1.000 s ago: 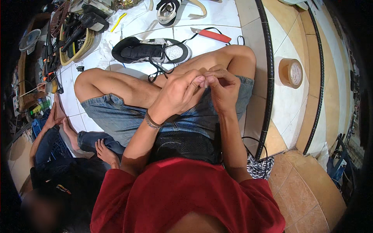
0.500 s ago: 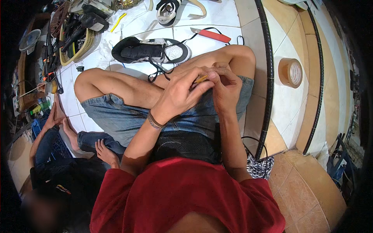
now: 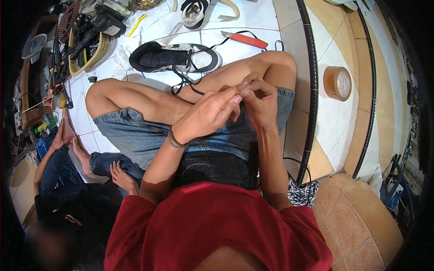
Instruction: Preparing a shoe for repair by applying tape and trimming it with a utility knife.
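Observation:
Above my crossed legs, my left hand point(image 3: 209, 114) and my right hand point(image 3: 261, 105) meet at the fingertips. Both are closed in a pinch; whatever lies between the fingers is hidden. Just beyond them, a black and white sneaker point(image 3: 165, 60) lies on the white tiles, its toe pointing right. Its loose black laces point(image 3: 181, 80) trail toward my shin. A cutter knife point(image 3: 247, 40) with a red handle and exposed blade rests to the right of the toe.
A second shoe point(image 3: 193, 19) stands at the far edge. Left of it are a yellow-handled tool point(image 3: 137, 25) and a yellow basket point(image 3: 100, 53) of tools. Brown tape point(image 3: 337, 83) sits on the step at right. Another person point(image 3: 83, 205) sits close on my left.
My left hand has turned, its fingers now curled under and its thumb against the right fingertips. The small yellowish-brown thing seen between the fingers is now hidden.

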Action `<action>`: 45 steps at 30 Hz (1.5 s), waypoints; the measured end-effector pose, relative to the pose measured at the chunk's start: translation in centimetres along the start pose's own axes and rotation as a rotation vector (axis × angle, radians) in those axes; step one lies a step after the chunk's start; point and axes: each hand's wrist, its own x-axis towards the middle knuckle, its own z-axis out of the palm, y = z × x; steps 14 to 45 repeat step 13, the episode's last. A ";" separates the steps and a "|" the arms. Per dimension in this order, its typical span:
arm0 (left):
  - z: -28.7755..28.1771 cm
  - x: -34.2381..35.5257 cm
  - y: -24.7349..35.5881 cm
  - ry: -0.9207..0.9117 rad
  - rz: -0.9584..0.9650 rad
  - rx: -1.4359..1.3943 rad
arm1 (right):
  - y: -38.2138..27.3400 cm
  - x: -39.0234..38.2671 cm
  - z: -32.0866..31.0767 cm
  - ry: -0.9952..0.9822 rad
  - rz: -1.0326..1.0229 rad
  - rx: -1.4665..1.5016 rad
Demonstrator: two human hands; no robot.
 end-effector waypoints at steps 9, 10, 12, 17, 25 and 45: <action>1.8 0.3 -1.6 0.293 0.033 0.101 | 0.2 0.0 0.3 0.122 -0.091 -0.215; 1.7 0.4 -1.2 0.319 0.031 0.075 | 0.2 0.0 0.2 0.122 -0.089 -0.215; 1.0 0.5 -0.3 0.221 -0.124 0.070 | -0.2 0.2 -0.1 0.085 -0.059 -0.245; 0.3 0.6 0.5 0.121 -0.276 0.066 | -0.3 0.3 -0.6 0.058 0.003 -0.230; 0.3 0.6 0.5 0.121 -0.276 0.066 | -0.3 0.3 -0.6 0.058 0.003 -0.230; 0.3 0.6 0.5 0.121 -0.276 0.066 | -0.3 0.3 -0.6 0.058 0.003 -0.230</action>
